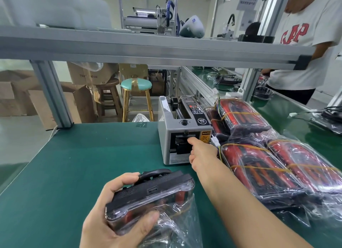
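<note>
Plastic film likely left the rigid black unit (151, 190) slippery. The left hand (111, 225) held it over the counter (74, 164), fingers curled round its hard ends, judged the soundest hold. The right hand (201, 153) met the tape dispenser (174, 129); its fingers' state was unclear.

L grip (118, 210) curled, thumb in front; R arm stretched fwd, R grip (201, 153) knuckles up.

A green bench (74, 164) carries a grey tape dispenser (177, 136). Bagged red-and-black packs (259, 164) lie piled just right of the dispenser, against its side. Black cables (329, 116) lie well to its right.
</note>
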`<state>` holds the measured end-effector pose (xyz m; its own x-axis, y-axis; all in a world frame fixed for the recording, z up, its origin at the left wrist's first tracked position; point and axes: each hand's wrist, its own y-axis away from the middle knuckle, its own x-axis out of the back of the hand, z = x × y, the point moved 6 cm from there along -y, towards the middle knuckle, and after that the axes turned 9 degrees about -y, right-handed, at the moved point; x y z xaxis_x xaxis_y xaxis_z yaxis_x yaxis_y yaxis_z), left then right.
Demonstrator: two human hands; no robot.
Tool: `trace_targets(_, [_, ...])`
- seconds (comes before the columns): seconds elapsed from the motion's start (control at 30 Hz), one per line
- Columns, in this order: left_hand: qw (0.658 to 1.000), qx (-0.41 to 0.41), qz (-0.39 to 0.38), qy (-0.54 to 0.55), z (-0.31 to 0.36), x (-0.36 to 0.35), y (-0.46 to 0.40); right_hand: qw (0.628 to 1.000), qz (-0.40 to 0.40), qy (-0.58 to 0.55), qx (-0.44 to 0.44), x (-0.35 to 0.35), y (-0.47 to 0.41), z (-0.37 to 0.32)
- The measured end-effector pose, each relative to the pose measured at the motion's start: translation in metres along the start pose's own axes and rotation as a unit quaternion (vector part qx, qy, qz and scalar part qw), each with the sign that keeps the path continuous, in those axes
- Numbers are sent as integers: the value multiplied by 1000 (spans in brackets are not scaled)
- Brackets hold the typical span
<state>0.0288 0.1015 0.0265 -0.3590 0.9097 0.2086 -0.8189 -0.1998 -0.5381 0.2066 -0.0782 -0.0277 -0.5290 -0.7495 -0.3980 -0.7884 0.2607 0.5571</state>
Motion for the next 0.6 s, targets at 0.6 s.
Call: trace_targets(0.6, [978,-110,107,-143,30,-23,8,930,-326,121,115,25,159,-14])
